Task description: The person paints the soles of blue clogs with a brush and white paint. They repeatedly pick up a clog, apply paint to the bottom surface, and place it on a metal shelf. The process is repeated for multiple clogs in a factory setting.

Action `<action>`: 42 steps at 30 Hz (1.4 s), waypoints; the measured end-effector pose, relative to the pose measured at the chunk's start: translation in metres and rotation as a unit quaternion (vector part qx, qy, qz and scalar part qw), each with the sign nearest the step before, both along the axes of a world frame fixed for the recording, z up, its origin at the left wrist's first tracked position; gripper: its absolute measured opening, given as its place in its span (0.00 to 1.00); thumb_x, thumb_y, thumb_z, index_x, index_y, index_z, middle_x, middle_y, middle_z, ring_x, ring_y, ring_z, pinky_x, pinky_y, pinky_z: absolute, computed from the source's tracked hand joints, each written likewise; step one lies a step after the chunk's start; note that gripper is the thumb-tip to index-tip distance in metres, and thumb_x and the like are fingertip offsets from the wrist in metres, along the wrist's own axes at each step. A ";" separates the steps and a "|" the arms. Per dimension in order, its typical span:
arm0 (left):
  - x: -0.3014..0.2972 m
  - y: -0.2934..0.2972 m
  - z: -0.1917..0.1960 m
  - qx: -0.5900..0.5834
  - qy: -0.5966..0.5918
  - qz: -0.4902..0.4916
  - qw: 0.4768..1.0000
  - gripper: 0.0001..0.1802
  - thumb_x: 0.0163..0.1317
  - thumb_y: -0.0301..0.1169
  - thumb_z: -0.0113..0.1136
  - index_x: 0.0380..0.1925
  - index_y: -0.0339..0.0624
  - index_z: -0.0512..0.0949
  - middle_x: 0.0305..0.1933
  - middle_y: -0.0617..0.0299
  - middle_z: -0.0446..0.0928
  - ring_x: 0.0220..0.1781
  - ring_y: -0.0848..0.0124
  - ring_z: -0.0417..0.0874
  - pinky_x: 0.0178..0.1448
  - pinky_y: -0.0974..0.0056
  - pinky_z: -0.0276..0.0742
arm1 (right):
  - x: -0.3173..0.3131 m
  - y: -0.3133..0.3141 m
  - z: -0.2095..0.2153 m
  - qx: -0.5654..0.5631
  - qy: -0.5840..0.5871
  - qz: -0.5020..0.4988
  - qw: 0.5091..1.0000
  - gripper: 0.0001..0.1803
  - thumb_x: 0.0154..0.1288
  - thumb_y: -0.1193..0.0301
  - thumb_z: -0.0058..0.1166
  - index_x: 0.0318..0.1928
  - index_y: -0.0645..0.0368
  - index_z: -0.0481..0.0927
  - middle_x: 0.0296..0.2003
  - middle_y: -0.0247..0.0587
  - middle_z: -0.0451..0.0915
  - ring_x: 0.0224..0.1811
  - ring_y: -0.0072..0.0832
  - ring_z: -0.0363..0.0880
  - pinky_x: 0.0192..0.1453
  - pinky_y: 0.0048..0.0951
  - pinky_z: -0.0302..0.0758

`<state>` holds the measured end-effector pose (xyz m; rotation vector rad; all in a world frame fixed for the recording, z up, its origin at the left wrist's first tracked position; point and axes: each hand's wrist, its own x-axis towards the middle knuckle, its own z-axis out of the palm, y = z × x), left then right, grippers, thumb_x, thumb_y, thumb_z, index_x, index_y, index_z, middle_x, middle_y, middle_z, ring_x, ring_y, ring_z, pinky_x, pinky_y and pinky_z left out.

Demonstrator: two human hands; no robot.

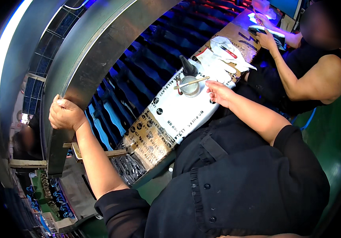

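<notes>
My left hand (65,113) is raised at the left, its fingers closed over the edge of a curved grey metal panel (84,59). My right hand (219,93) is held over the white cloth (196,115) with loosely curled fingers and nothing visible in it. Close to its fingertips is the end of a thin brush (192,82), which lies across the rim of a clear glass jar (190,90). A black cone-shaped bottle (188,66) stands just behind the jar. Left of the jar is a small red-handled tool (179,85), partly hidden by the brush.
White gloves (222,53) with a red pen-like tool (228,52) lie on the cardboard-covered bench (148,137). Rows of dark curved parts (138,67) line the conveyor behind. At right, a co-worker's hands (266,37) hold a black-and-white piece. A wooden bar (115,153) juts out below my left forearm.
</notes>
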<state>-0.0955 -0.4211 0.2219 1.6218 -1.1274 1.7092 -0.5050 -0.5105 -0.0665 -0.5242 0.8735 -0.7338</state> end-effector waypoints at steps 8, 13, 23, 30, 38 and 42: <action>0.006 0.000 -0.002 -0.006 -0.014 -0.009 1.000 0.19 0.62 0.40 0.41 0.30 0.50 0.83 0.32 0.63 0.82 0.34 0.59 0.80 0.39 0.54 0.71 | 0.023 -0.021 -0.002 -0.003 -0.062 -0.028 0.998 0.09 0.68 0.61 0.52 0.44 0.47 0.75 0.30 0.26 0.74 0.26 0.15 0.67 0.33 0.20 0.69; 0.006 -0.001 -0.003 0.004 -0.011 -0.010 1.000 0.19 0.61 0.41 0.41 0.30 0.50 0.83 0.33 0.63 0.82 0.35 0.59 0.80 0.41 0.55 0.71 | 0.016 -0.012 0.014 0.042 -0.082 -0.081 0.992 0.13 0.70 0.56 0.46 0.41 0.50 0.74 0.31 0.30 0.76 0.27 0.18 0.68 0.34 0.22 0.68; 0.004 0.002 -0.002 -0.002 -0.021 -0.005 1.000 0.19 0.62 0.42 0.41 0.30 0.52 0.84 0.33 0.63 0.82 0.34 0.58 0.80 0.39 0.53 0.72 | -0.006 0.017 0.052 0.067 -0.088 -0.124 0.986 0.16 0.71 0.53 0.43 0.37 0.52 0.71 0.27 0.33 0.77 0.24 0.18 0.68 0.30 0.21 0.69; 0.001 0.004 -0.006 0.020 0.026 0.000 0.999 0.18 0.62 0.42 0.42 0.34 0.51 0.82 0.36 0.63 0.82 0.38 0.58 0.79 0.43 0.53 0.69 | -0.018 0.031 0.056 0.073 -0.088 -0.141 0.983 0.16 0.70 0.53 0.43 0.38 0.52 0.71 0.26 0.32 0.76 0.23 0.18 0.68 0.28 0.21 0.68; 0.004 0.008 -0.010 0.026 0.038 0.022 0.999 0.20 0.64 0.45 0.40 0.34 0.53 0.82 0.36 0.63 0.81 0.39 0.58 0.78 0.44 0.52 0.67 | -0.029 0.038 0.056 0.060 -0.130 -0.128 0.981 0.15 0.66 0.57 0.38 0.38 0.53 0.74 0.28 0.35 0.79 0.22 0.19 0.66 0.27 0.22 0.65; 0.006 0.004 -0.010 0.032 0.045 0.033 0.998 0.20 0.64 0.45 0.39 0.34 0.53 0.82 0.36 0.64 0.81 0.38 0.57 0.78 0.43 0.52 0.68 | -0.033 0.039 0.055 0.047 -0.184 -0.117 0.975 0.14 0.59 0.58 0.41 0.36 0.51 0.75 0.28 0.36 0.80 0.23 0.20 0.66 0.29 0.23 0.64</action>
